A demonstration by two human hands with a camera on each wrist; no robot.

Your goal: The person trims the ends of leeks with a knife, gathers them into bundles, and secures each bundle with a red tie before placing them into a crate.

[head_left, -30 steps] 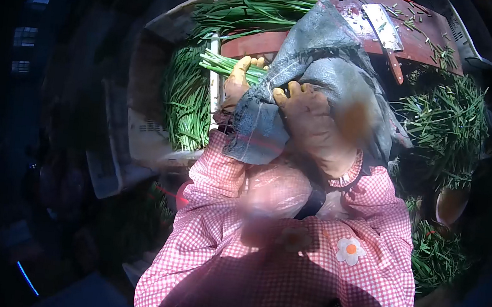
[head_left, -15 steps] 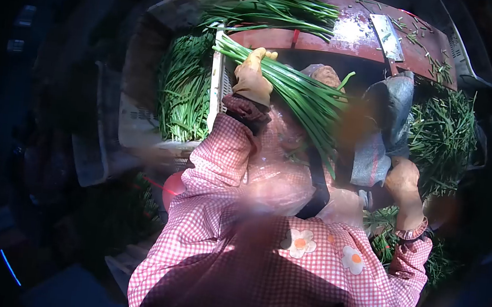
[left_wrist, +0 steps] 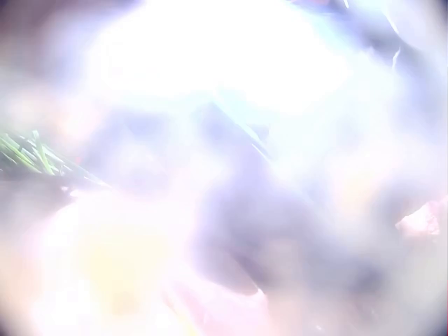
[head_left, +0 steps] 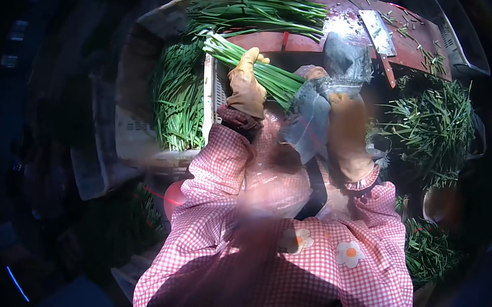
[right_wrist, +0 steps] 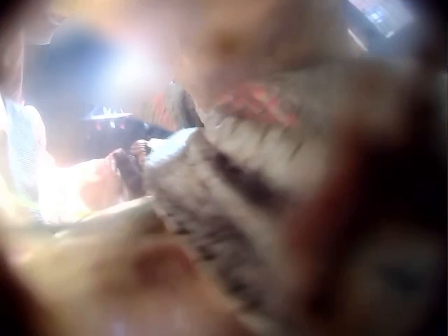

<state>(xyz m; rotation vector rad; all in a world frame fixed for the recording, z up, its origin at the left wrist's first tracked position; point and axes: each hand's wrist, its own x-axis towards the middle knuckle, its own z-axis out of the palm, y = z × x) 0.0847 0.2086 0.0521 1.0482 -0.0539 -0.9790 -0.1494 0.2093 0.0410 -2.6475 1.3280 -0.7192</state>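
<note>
In the head view my gloved left hand (head_left: 247, 87) grips a bundle of garlic chives (head_left: 278, 81) below its pale stem ends. The bundle slants down to the right above my lap, its leafy end hidden by a grey woven cloth (head_left: 311, 118). My gloved right hand (head_left: 351, 140) holds this cloth, which drapes off the fingers to the left and up toward the board. The left wrist view is washed out by glare, with a few green leaves (left_wrist: 31, 154) at its left edge. The right wrist view is mostly blurred.
Ahead lies a red board (head_left: 257, 41) with more chives (head_left: 259, 14), a cleaver (head_left: 379, 35) and cut stem bits (head_left: 435, 60). A crate (head_left: 208, 99) on the left holds chives (head_left: 180, 97). Loose green leaves (head_left: 432, 127) are heaped at the right.
The right hand swung the cloth off the bundle, down to the right, then brought it back over the leafy end. The left hand keeps its grip on the chives.
</note>
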